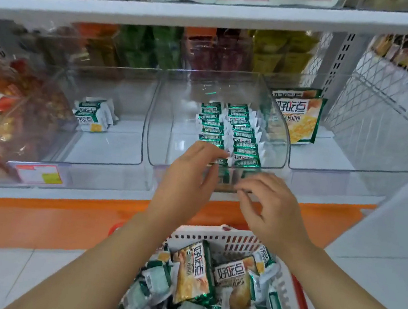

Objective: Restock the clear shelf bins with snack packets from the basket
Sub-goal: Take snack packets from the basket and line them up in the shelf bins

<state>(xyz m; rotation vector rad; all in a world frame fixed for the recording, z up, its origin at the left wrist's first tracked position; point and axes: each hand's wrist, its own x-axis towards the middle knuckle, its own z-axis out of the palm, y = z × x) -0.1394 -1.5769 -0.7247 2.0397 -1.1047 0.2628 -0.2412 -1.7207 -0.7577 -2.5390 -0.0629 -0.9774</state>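
Basket [212, 238] sits under your arms for reach; left hand [186, 178], fingers relaxed, steadies packets [229, 129] in the bin [167, 113]; right hand [273, 207] grip unclear.

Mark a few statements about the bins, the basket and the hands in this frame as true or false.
1. The middle bin holds two rows of small green packets. True.
2. The basket is empty. False: loose packets fill it.
3. The left hand and right hand are both at the middle bin's front. True.
4. The left bin is packed full. False: only a few packets sit in it.
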